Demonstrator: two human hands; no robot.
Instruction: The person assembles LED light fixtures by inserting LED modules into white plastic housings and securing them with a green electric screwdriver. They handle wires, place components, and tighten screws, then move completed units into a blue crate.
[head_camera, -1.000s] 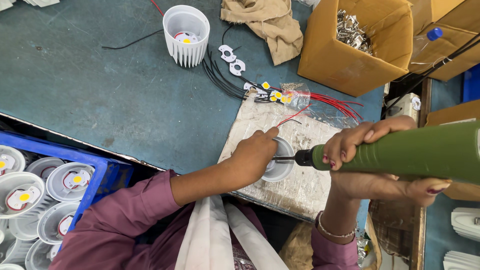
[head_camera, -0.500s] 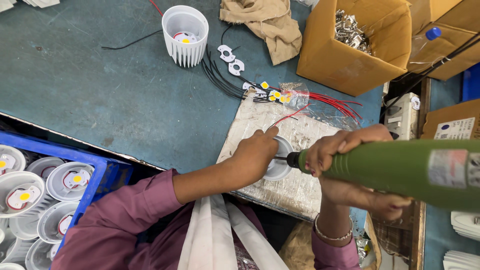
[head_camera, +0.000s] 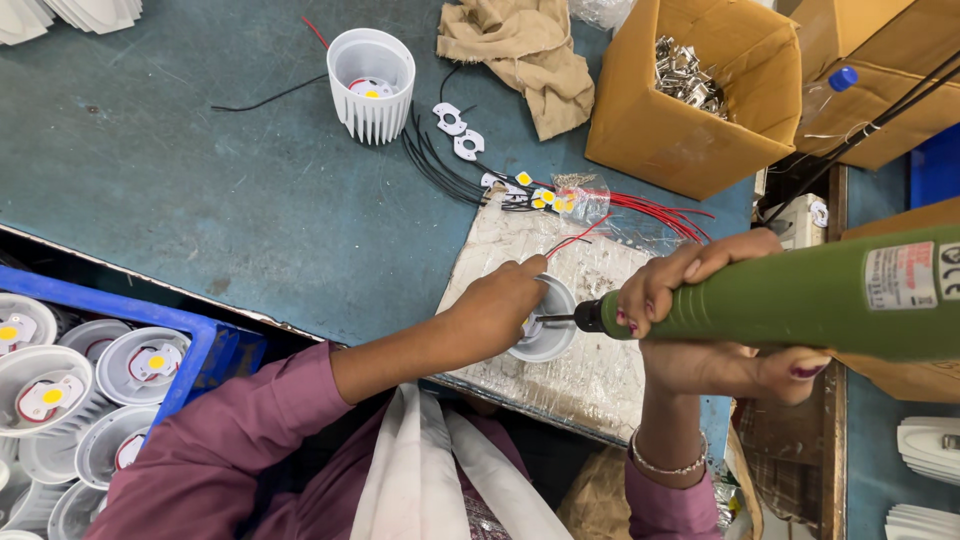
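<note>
Green driver (head_camera: 800, 295) shifted little since earlier frame, bit stays in housing; left hand unmoved. Left hand (head_camera: 500, 305) clamps small white lamp housing (head_camera: 545, 320) on foil-wrapped pad (head_camera: 600, 370) at counter (head_camera: 200, 200) edge, fingers curled over rim, pinching it steady. Right hand (head_camera: 700, 330) wraps driver body, fingers closed tight round it. Bit tip inside housing, screw hidden. To do well: keep driver square to housing, press straight along bit, hold housing from spinning, keep left fingertips off bit. Blue crate (head_camera: 205, 345) of finished housings at left, cardboard box (head_camera: 690, 90) of metal clips beyond.

Green driver (head_camera: 800, 295) cut off at right edge, bit tip hidden inside white housing (head_camera: 548, 320)
</note>
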